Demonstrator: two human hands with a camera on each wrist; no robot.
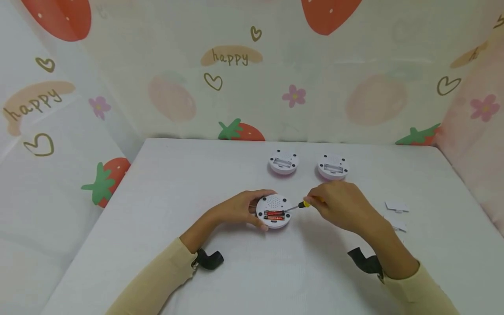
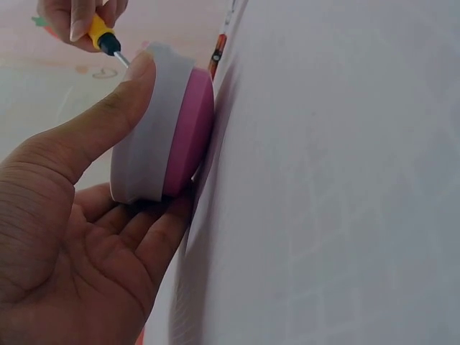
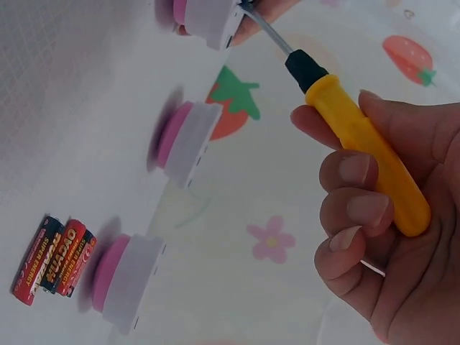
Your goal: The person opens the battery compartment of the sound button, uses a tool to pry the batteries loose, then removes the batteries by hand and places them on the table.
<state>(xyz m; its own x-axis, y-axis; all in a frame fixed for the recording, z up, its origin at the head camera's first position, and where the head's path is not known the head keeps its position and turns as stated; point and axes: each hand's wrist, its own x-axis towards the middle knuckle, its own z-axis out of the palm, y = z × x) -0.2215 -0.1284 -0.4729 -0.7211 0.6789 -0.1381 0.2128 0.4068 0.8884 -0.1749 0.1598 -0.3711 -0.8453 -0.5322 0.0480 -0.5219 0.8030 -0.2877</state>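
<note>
A round white device point(image 1: 274, 201) with a pink underside lies bottom-up on the table, its battery slot uncovered. Two red batteries point(image 1: 274, 215) sit in that slot. My left hand point(image 1: 238, 208) grips the device at its left side, thumb at the near edge and fingers round the far edge. In the left wrist view its pink part point(image 2: 192, 133) faces the tabletop. With curled fingers my right hand point(image 1: 340, 203) holds a screwdriver point(image 3: 363, 144) by its yellow handle. The metal tip reaches the slot's right end; exact contact is too small to tell.
Two similar devices point(image 1: 283, 162) point(image 1: 333, 167) lie bottom-up farther back, slots without batteries. White battery covers point(image 1: 397, 206) lie at the right, one partly behind my right wrist. Several loose batteries point(image 3: 54, 262) rest beside a device in the right wrist view.
</note>
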